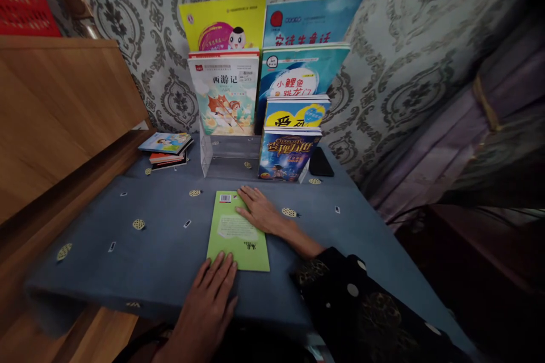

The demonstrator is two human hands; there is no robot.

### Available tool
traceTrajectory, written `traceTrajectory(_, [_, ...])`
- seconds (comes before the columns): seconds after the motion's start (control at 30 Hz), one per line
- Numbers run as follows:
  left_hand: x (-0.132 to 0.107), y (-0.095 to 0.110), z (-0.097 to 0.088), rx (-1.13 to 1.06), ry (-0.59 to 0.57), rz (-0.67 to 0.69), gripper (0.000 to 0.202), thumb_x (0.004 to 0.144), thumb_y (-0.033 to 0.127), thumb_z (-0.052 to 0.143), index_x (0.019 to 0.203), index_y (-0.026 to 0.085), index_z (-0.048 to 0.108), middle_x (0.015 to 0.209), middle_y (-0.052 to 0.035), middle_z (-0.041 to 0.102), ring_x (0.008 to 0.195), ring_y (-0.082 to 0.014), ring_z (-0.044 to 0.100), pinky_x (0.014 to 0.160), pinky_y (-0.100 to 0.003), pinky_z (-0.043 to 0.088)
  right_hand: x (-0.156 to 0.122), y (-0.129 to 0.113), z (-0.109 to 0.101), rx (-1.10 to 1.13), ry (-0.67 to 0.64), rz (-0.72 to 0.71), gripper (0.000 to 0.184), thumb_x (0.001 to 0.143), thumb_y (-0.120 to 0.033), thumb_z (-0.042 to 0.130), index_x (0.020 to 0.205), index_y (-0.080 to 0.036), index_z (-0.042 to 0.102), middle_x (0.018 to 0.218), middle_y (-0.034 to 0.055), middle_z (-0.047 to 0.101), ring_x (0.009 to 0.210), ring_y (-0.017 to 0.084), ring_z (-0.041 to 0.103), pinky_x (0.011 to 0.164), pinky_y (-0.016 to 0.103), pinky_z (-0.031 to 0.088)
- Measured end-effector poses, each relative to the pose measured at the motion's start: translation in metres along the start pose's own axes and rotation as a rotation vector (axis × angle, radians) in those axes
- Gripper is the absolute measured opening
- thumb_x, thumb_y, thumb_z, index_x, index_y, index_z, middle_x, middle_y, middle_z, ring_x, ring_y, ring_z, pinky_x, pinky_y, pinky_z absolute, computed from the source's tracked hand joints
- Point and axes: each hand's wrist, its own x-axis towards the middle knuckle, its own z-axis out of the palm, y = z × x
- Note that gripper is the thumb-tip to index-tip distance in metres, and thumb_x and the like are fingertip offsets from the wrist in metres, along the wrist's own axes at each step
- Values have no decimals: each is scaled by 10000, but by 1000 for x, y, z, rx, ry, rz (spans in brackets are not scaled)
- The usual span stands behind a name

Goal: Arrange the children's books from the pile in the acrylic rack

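A light green book (240, 238) lies on the blue tablecloth, a barcode at its far left corner and upside-down print near its close edge. My left hand (212, 289) rests with stretched fingers on the book's near left corner. Across its far right part lies my right hand (261, 212), flat, fingers extended. Beyond the book stands a clear tiered book rack (227, 169). It holds several upright books, among them a white illustrated book (229, 93) on the left and a dark blue book (286, 154) at the front right.
A small stack of books (166, 146) lies at the back left, beside a wooden panel (68, 125). A black phone-like slab (321, 163) sits right of the rack. Patterned wallpaper (142, 11) rises behind, and a curtain (451, 147) hangs at the right.
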Motion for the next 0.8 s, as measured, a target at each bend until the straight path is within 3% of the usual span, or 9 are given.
traceTrajectory(0.2, [-1,-5,-3,-17,-21,28,496,1000,326,430,1464,154,403,1455,-89,522,1351,-237,472,1067,-436,444,-13,-1,3,-33,9,-13,676,1001,-517,343,1471,-32,368,1536,235,353,1458,311,278,1196,517,228])
traceTrajectory(0.33, [-1,-10,-10,-63,-81,99,608,940,365,548,1494,201,356,1494,-83,473,1385,-269,424,1068,-505,439,-28,-6,1,1,-13,-40,716,981,-551,383,1485,-44,350,1545,236,336,1469,313,247,1200,521,217])
traceTrajectory(0.5, [-8,-17,-12,-66,-121,201,575,927,140,467,1486,231,368,1501,-52,461,1388,-254,425,1052,-497,466,-54,-16,-8,72,-64,-94,763,964,-607,380,1510,-78,311,1569,223,290,1480,304,216,1201,526,203])
traceTrajectory(0.67, [-20,-20,-8,-68,-43,288,522,924,70,427,1432,188,461,1435,-77,542,1378,-243,441,1039,-441,500,-71,-22,-13,151,-91,-113,770,951,-624,407,1522,-121,293,1588,196,256,1485,297,201,1203,533,192])
traceTrajectory(0.8, [-18,-21,-23,-54,75,334,455,962,107,402,1401,166,505,1375,-79,600,1365,-243,460,963,-363,561,-81,-26,-20,251,-113,-85,753,951,-647,379,1512,-148,330,1597,170,250,1489,289,192,1207,534,187])
